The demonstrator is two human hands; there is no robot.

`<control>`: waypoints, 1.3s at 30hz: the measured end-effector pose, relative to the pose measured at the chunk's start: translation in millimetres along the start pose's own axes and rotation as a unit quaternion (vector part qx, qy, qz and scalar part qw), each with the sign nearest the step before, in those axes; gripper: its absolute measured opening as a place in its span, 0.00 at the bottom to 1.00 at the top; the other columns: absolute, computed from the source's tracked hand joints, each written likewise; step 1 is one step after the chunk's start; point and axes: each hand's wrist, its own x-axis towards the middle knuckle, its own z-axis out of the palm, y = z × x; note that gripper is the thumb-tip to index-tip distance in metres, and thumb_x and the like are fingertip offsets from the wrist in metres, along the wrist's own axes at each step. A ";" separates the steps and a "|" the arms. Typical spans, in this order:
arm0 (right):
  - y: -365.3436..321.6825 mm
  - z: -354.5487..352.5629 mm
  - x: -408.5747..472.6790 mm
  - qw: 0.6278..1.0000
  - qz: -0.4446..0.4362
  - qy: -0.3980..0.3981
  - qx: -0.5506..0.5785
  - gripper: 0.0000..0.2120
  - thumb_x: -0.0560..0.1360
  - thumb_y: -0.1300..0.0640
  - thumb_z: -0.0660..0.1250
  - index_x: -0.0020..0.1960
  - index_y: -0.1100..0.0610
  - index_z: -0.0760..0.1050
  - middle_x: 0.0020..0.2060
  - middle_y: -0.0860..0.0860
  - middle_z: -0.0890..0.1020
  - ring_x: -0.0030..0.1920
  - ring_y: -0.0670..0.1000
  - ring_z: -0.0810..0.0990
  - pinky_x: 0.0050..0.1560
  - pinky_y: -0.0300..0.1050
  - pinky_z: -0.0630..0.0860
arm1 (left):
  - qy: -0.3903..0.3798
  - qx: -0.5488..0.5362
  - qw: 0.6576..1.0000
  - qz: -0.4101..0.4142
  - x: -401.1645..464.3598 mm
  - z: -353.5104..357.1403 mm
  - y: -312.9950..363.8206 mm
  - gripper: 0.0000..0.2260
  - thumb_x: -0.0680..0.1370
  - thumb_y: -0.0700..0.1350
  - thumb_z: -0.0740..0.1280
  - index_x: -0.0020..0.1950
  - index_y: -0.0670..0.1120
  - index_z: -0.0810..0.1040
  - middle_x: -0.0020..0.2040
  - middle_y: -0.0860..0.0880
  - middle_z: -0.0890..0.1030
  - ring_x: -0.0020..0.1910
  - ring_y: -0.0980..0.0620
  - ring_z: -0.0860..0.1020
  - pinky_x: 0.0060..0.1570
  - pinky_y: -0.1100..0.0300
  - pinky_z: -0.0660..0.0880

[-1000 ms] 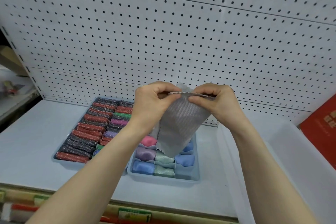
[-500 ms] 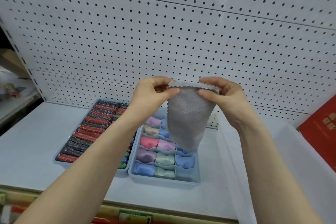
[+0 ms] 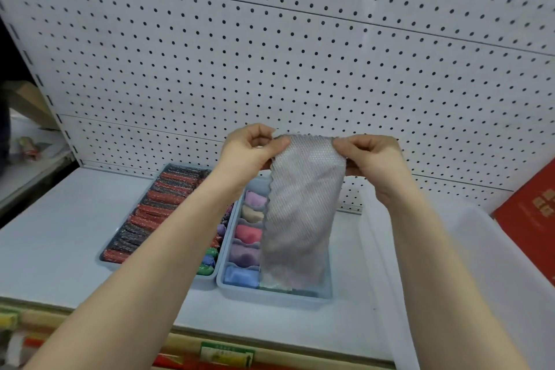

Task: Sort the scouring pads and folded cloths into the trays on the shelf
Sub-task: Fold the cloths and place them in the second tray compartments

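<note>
On the shelf (image 3: 60, 234), at the left, a pale blue tray (image 3: 103, 261) holds scouring pads (image 3: 156, 207) packed in rows, mostly red and dark, with purple, blue and green ones at its right edge. Just beside it to the right, a second divided tray (image 3: 270, 297) holds folded cloths (image 3: 247, 233) in separate compartments: lilac, beige, pink, purple and blue. Above this tray, the left hand (image 3: 249, 150) pinches the top left corner of a grey cloth (image 3: 303, 204), which hangs down in front of the compartments. The right hand (image 3: 372, 156) pinches the top right corner. Both hands are apart, the cloth's top edge stretched between them. Further right stands a white bin (image 3: 450, 264), then a red box (image 3: 534, 219). A white pegboard (image 3: 300, 54) backs the shelf.
</note>
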 end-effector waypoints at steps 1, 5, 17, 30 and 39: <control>0.4 4.2 0.4 1.000 -0.008 0.022 0.003 0.08 0.76 0.59 0.71 0.42 0.64 0.83 0.38 0.58 0.85 0.37 0.52 0.82 0.40 0.44 0.80 | 0.034 0.028 0.999 0.013 0.3 3.7 -3.3 0.07 0.74 0.41 0.73 0.47 0.41 0.77 0.41 0.45 0.78 0.38 0.48 0.77 0.41 0.54 0.79; -6.7 17.6 -7.0 0.998 -0.055 0.023 0.031 0.10 0.76 0.59 0.71 0.44 0.68 0.81 0.37 0.59 0.82 0.37 0.52 0.80 0.42 0.46 0.82 | 0.094 0.127 0.982 0.107 -7.5 16.9 2.4 0.08 0.74 0.49 0.72 0.39 0.53 0.74 0.36 0.55 0.78 0.34 0.48 0.82 0.45 0.50 0.80; -1.9 29.2 -15.0 0.993 -0.102 0.006 0.055 0.09 0.73 0.68 0.72 0.50 0.59 0.78 0.38 0.50 0.84 0.38 0.47 0.81 0.45 0.43 0.78 | -0.005 0.032 0.995 0.099 -20.6 30.9 12.3 0.15 0.82 0.51 0.61 0.45 0.47 0.84 0.43 0.46 0.86 0.45 0.51 0.85 0.50 0.54 0.81; -6.3 1.5 7.3 0.975 0.016 -0.018 0.219 0.07 0.76 0.62 0.69 0.53 0.62 0.78 0.42 0.54 0.86 0.43 0.51 0.85 0.44 0.43 0.81 | -0.138 -0.006 0.990 -0.018 -22.7 14.6 -32.0 0.09 0.75 0.33 0.70 0.53 0.40 0.81 0.48 0.45 0.83 0.45 0.51 0.83 0.46 0.60 0.80; 74.8 16.8 -14.2 0.960 0.191 -0.153 0.134 0.14 0.74 0.57 0.72 0.58 0.59 0.81 0.51 0.59 0.83 0.50 0.57 0.79 0.54 0.51 0.76 | -0.086 0.018 0.988 -0.126 -13.3 14.4 -52.2 0.14 0.75 0.34 0.71 0.60 0.39 0.78 0.54 0.41 0.83 0.46 0.48 0.83 0.45 0.56 0.82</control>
